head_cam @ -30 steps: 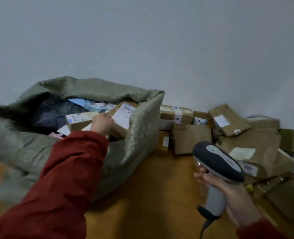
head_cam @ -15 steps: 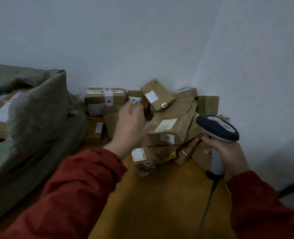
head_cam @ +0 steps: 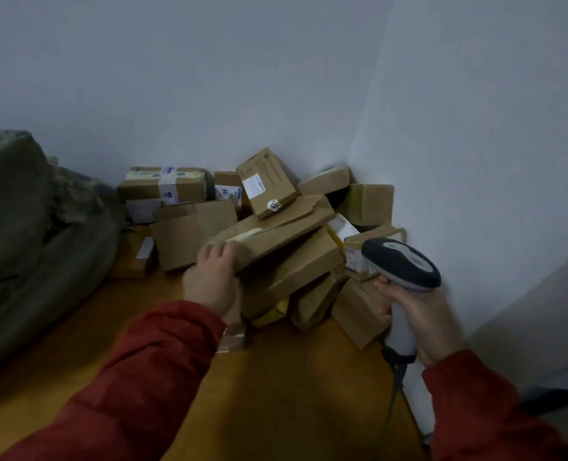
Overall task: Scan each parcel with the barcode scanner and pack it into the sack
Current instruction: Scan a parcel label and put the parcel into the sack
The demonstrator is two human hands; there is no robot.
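**Head view.** We see the left hand [head_cam: 212, 277] with its fingers curled over the near-left end of a long cardboard parcel [head_cam: 286, 232]; the thumb is hidden. The parcel lies on top of the pile of parcels [head_cam: 189, 237] heaped in the corner where two walls [head_cam: 475, 128] meet. Its long axis runs from the hand at lower left up and right toward that corner. It is flat, plain brown and creased, with a pale label strip on its upper face near the fingers.

The right hand [head_cam: 422, 314] is wrapped round the pale handle of the barcode scanner [head_cam: 400, 264]. The handle stands roughly upright, and the dark grey head points left at the pile. A cable [head_cam: 394, 394] hangs from the handle's base.

A small box [head_cam: 267, 183] with a white label leans on the far end of the long parcel.

The sack [head_cam: 26, 244], olive-green and bulging, fills the left edge. Its mouth lies outside the frame, so we cannot tell what is inside it; the gripped parcel is outside it. Everything rests on an orange-brown wooden surface [head_cam: 292, 394]. Both arms wear red sleeves [head_cam: 136, 387].
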